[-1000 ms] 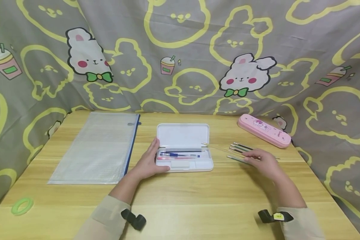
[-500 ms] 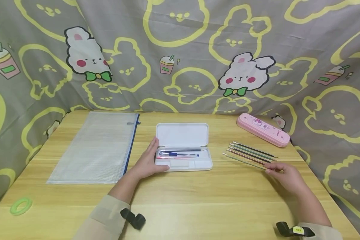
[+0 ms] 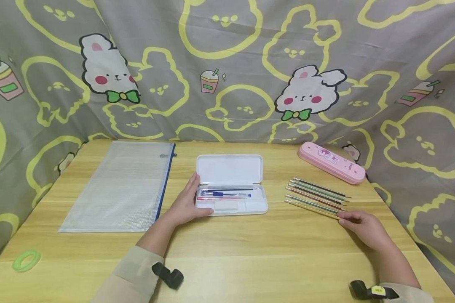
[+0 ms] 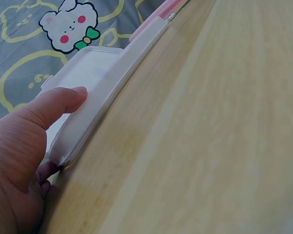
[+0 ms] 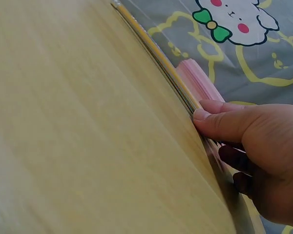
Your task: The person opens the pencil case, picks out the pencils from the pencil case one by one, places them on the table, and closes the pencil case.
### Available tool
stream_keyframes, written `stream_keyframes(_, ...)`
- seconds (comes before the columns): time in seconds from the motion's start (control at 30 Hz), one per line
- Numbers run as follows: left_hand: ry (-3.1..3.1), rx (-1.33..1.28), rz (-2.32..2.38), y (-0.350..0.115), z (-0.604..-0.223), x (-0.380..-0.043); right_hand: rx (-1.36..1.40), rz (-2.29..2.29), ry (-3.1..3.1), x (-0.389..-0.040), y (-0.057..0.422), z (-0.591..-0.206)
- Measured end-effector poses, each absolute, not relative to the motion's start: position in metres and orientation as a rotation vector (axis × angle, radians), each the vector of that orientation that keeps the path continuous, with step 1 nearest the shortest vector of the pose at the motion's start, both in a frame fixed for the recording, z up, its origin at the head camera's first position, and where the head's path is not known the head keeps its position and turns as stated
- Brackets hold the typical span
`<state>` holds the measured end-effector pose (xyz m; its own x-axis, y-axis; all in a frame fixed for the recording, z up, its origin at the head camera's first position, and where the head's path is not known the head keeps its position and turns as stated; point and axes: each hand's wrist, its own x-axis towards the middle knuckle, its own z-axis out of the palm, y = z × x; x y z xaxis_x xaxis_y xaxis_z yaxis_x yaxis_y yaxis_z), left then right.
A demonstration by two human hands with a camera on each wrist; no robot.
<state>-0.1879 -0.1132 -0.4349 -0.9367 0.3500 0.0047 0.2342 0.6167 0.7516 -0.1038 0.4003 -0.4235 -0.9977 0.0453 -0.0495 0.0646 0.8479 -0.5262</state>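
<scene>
A white pencil case (image 3: 255, 208) lies with its lid (image 3: 229, 169) raised. Inside are a dark pencil (image 3: 231, 189), a blue pen (image 3: 220, 194), a red-tinted pen (image 3: 208, 198) and a white eraser (image 3: 226, 205). My left hand (image 3: 186, 204) grips the case's left end, its thumb over the front rim; the left wrist view shows this thumb (image 4: 63, 102) up close. At the right, several pencils (image 3: 314, 195) lie slanted side by side. My right hand (image 3: 365, 229) pinches the right end of the nearest one, a yellow pencil (image 3: 307, 208), between thumb and fingertips.
A pink pencil case (image 3: 331, 163), closed, lies behind the pencils. To the left is a clear mesh zip pouch (image 3: 117, 189) with a blue zip edge. A green ring (image 3: 26, 261) sits near the table's left edge. A patterned grey curtain (image 3: 242, 63) encloses the back and sides.
From over the pencils, my right hand has moved right and toward me with the yellow pencil, which now lies along the row's near side. The left hand stays at the white case.
</scene>
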Motion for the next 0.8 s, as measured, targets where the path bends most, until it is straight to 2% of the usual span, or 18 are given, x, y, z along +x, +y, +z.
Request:
stream_keyframes(0.6,2.675,0.482,1.234,-0.114,-0.436,-0.188,0.099,-0.872,2.966,-0.105,0.399,-0.425)
stream_keyframes(0.8,2.678,0.480,1.234,-0.113,-0.436,-0.188,0.077,-0.953,2.951,-0.112,0.382,-0.415)
